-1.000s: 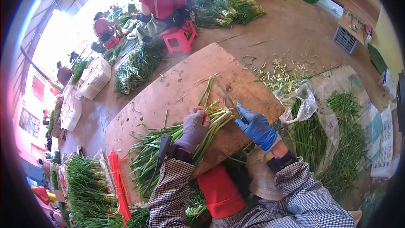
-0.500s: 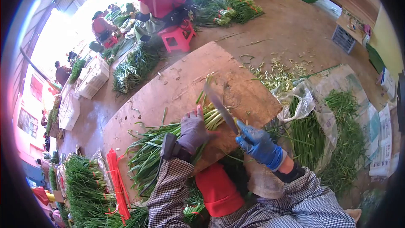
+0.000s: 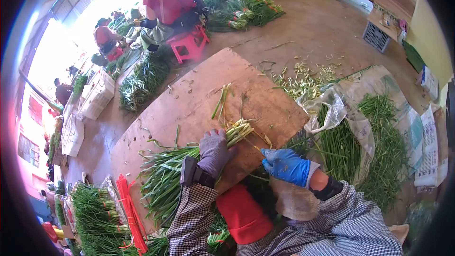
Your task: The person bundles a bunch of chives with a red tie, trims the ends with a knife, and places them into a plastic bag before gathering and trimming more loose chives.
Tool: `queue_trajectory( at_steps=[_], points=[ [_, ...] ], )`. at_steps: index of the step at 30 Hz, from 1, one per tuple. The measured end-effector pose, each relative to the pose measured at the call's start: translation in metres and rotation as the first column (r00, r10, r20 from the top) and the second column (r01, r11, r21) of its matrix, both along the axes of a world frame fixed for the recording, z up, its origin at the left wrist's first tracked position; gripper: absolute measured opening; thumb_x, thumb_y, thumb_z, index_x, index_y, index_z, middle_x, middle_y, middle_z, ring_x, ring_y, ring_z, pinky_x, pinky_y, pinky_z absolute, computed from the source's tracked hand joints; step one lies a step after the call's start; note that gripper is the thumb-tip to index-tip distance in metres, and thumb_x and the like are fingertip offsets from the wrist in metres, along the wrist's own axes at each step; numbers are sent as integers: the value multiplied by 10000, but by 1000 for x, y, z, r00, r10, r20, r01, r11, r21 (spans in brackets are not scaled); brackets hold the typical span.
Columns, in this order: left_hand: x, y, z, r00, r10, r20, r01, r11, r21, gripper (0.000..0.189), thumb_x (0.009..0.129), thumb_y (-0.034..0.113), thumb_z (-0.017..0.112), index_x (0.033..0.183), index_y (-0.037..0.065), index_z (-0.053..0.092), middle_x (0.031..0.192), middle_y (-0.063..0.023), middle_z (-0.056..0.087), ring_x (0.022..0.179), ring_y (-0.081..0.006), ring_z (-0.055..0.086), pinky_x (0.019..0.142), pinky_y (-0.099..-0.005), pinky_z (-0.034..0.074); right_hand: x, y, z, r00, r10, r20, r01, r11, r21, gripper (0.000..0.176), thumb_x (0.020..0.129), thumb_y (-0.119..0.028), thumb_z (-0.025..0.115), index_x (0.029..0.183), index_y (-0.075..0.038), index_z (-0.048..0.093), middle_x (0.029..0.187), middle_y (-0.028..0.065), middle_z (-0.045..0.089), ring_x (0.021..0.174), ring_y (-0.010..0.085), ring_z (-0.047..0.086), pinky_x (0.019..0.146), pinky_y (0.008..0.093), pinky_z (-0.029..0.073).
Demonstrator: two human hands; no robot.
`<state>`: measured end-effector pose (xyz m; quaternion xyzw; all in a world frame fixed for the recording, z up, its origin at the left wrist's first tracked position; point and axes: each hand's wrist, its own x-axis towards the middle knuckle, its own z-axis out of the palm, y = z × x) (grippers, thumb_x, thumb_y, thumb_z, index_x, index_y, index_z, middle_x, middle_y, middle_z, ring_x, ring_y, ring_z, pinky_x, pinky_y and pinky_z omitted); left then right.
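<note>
In the head view, your left hand, in a grey glove, is curled down over a bundle of green stalks. The bundle lies across the wooden desk. Its pale ends poke out past your fingertips, and its leafy tails trail over the near-left edge. Your right hand, in a blue glove, is closed into a fist at the near edge of the desk, close to those pale ends. I cannot tell what the fist grips, because the glove hides it.

The main risk, as I judge it, is how near your hands are to each other. Anything you swing across the pale ends would pass just beside your left fingertips, so a slip there would catch the glove. The ends also fan out beyond your hold, so single stalks could roll or splay and leave the ends uneven. The overhanging tails add weight on the left, and if you ease your pressure the bundle may skid toward them.

A few loose stalks lie farther up the desk and could get swept in with the bundle. The plastic bag of greens sits near your right forearm, and a wide elbow movement might snag it. Pale trimmings litter the floor beyond the desk and could be slippery underfoot.
</note>
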<state>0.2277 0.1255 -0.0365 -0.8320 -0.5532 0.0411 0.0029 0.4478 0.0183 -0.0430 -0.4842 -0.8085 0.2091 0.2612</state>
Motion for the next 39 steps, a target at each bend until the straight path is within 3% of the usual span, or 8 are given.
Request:
queue_trajectory(
  at_steps=[9, 11, 16, 18, 21, 25, 28, 39],
  points=[
    [-1, 0, -10, 998, -41, 50, 36, 994, 100, 554, 718, 456, 698, 1063, 40, 579, 1034, -133, 599, 984, -300, 575, 769, -437, 480, -27, 74, -6, 984, 108, 145, -91, 989, -117, 150, 872, -152, 512, 895, -18, 575, 758, 235, 609, 745, 418, 615, 643, 461, 484],
    [2, 1, -5, 998, -41, 37, 37, 995, 88, 526, 723, 445, 696, 1051, 49, 580, 1034, -133, 600, 989, -300, 575, 763, -438, 485, -35, 89, -7, 998, -3, 63, 2, 1000, 10, 161, 798, -124, 548, 695, -48, 646, 683, 138, 625, 609, 270, 630, 534, 390, 500],
    [-3, 2, 4, 1000, 19, 18, -18, 999, -47, 620, 734, 453, 693, 1184, 55, 539, 1131, -152, 569, 1046, -321, 550, 851, -432, 469, -46, 131, -18, 908, 293, 299, -352, 922, 164, 215, 835, -161, 506, 818, 0, 648, 717, 219, 622, 700, 380, 634, 632, 442, 509],
    [2, 0, 2, 999, 2, 52, 1, 998, -69, 633, 729, 455, 699, 1192, 55, 537, 1134, -153, 567, 1046, -323, 550, 854, -429, 470, -22, 110, -6, 992, 108, -58, -116, 983, -144, 226, 832, -185, 507, 820, -6, 645, 761, 236, 624, 739, 388, 635, 654, 452, 509],
    [-2, 5, 10, 995, 1, 98, 9, 995, -103, 657, 711, 444, 718, 1196, 42, 531, 1134, -156, 566, 1048, -333, 549, 868, -433, 468, 35, 97, 0, 999, 32, 25, -24, 962, -273, 216, 828, -196, 518, 816, -21, 645, 771, 235, 628, 733, 369, 643, 669, 442, 513],
    [6, 9, 17, 994, -79, -71, 66, 983, -172, 622, 702, 391, 725, 1170, 29, 535, 1117, -148, 575, 1049, -336, 550, 877, -435, 467, 135, 114, -11, 897, -272, 349, 233, 961, 149, 227, 829, -230, 532, 778, -29, 623, 775, 212, 636, 745, 381, 640, 690, 466, 506],
    [20, 13, 17, 956, -179, -232, 135, 972, -192, 508, 722, 324, 697, 1131, 56, 557, 1113, -136, 579, 1066, -317, 548, 890, -438, 461, 170, 88, -1, 817, -525, 240, 521, 849, 86, 221, 828, -224, 545, 771, -24, 620, 782, 204, 637, 737, 394, 629, 670, 474, 499],
    [67, 108, -3, 733, -535, -421, 657, 718, 231, 166, 813, 183, 560, 949, 228, 643, 1214, -75, 573, 1208, -299, 489, 1077, -631, 194, 181, 19, -4, 881, -472, 42, 474, 877, -82, 402, 860, -253, 572, 1176, -5, 573, 732, 215, 621, 697, 393, 627, 632, 480, 495]
  ],
)
